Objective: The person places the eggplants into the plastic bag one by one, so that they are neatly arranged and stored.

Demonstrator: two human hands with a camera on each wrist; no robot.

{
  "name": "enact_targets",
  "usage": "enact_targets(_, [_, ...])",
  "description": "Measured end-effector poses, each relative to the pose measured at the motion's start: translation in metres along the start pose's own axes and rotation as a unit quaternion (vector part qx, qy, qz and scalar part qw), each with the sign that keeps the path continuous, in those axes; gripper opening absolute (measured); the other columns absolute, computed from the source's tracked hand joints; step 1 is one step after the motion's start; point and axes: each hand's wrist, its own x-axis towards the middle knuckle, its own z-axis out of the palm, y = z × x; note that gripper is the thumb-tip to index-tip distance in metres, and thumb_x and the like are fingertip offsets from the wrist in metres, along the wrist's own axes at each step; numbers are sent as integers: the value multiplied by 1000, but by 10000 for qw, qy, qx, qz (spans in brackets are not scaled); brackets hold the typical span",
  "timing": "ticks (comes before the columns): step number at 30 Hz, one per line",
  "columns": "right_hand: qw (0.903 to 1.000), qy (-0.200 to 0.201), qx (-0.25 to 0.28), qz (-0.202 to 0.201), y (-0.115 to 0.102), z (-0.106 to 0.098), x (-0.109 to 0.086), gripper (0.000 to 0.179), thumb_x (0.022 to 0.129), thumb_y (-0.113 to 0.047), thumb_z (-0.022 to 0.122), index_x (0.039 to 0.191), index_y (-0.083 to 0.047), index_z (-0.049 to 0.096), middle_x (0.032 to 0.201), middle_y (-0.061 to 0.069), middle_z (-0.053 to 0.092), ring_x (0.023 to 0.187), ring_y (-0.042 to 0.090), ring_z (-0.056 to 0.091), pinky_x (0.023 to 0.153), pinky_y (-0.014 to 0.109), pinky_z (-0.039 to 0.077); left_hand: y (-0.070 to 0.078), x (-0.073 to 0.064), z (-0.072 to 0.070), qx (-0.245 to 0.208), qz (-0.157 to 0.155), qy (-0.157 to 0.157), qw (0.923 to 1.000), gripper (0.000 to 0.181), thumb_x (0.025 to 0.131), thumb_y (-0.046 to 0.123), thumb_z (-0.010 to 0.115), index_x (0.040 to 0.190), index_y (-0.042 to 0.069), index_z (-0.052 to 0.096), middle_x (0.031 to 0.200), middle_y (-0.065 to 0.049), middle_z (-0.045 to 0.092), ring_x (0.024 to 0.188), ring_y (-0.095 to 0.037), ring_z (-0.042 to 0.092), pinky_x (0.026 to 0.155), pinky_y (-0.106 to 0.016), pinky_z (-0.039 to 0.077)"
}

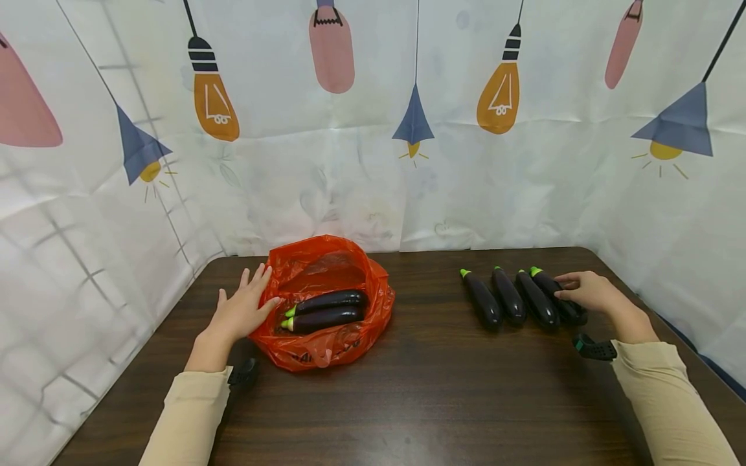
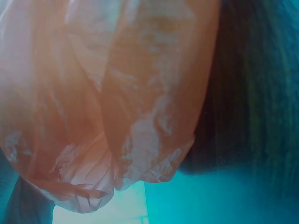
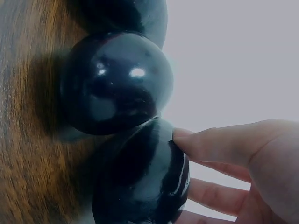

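An orange plastic bag (image 1: 326, 336) lies open on the dark wooden table (image 1: 431, 388), with two dark purple eggplants (image 1: 329, 310) inside. My left hand (image 1: 256, 292) rests flat with spread fingers against the bag's left rim. In the left wrist view, the bag's plastic (image 2: 117, 93) fills most of the picture. Several more eggplants (image 1: 508, 296) lie in a row at the right. My right hand (image 1: 568, 288) grips the rightmost eggplant (image 1: 574, 314). The right wrist view shows the thumb (image 3: 219, 144) on that eggplant (image 3: 140, 182), with fingers curled behind it and its neighbour (image 3: 114, 81) touching it.
A white curtain (image 1: 373, 162) printed with lamps surrounds the table on three sides. Bare tabletop lies between the bag and the eggplant row and along the near edge. The table's right edge (image 1: 670, 323) runs just beyond my right hand.
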Motion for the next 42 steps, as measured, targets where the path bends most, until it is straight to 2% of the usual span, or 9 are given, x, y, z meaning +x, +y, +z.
enact_targets(8, [9999, 144, -38, -61, 0, -7, -3, 52, 100, -17, 64, 136, 17, 51, 122, 43, 59, 111, 66, 52, 83, 68, 50, 1, 0, 0, -19, 4, 27, 10000, 81, 104, 37, 58, 163, 1, 16, 169, -23, 9, 152, -49, 0, 103, -85, -4])
enact_targets(18, [9998, 181, -52, -119, -9, -15, -7, 53, 101, -18, 64, 139, 17, 49, 126, 44, 56, 110, 63, 54, 81, 67, 51, -1, 0, 1, -7, 0, -12, 10000, 81, 105, 38, 57, 163, 1, 15, 169, -23, 8, 152, -50, 0, 103, -85, -4])
enact_targets(33, [9989, 311, -169, -318, -34, -23, -10, 53, 101, -18, 65, 139, 15, 50, 127, 43, 56, 109, 61, 57, 84, 69, 49, 1, 0, 1, -63, 10, -46, 10000, 81, 104, 34, 59, 163, -1, 16, 169, -23, 6, 153, -49, -2, 104, -84, -6])
enact_targets(42, [9984, 286, -42, -480, -52, -24, -9, 54, 102, -20, 65, 142, 12, 50, 131, 42, 55, 112, 59, 57, 85, 67, 50, 0, 0, 1, 14, -18, -13, 10000, 81, 104, 36, 59, 163, -1, 17, 168, -24, 9, 152, -50, 0, 104, -85, -5])
